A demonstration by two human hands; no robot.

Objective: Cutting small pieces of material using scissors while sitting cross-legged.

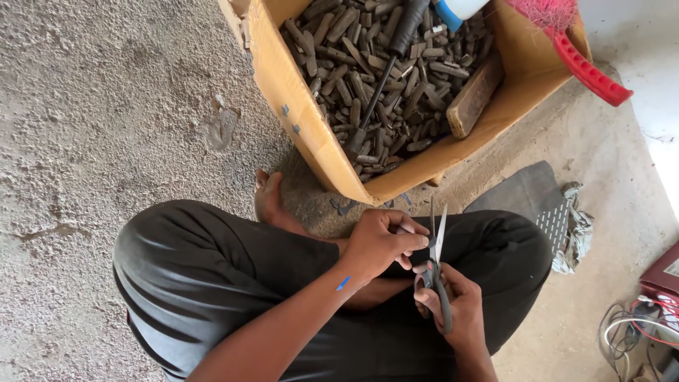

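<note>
I sit cross-legged on a rough concrete floor. My right hand point(453, 301) grips the grey handles of a pair of scissors point(436, 262), blades parted and pointing up. My left hand point(385, 240) pinches a small dark piece against the blades; the piece is mostly hidden by my fingers. In front of my knees stands a cardboard box point(297, 99) filled with several small dark brown pieces point(368, 78).
A long black-handled tool point(385, 67), a wooden block point(475, 95) and a blue-and-white bottle point(453, 10) lie in the box. A red brush point(580, 60) hangs over its right corner. A grey mat point(527, 194), a rag point(576, 226) and tangled wires point(636, 329) lie right.
</note>
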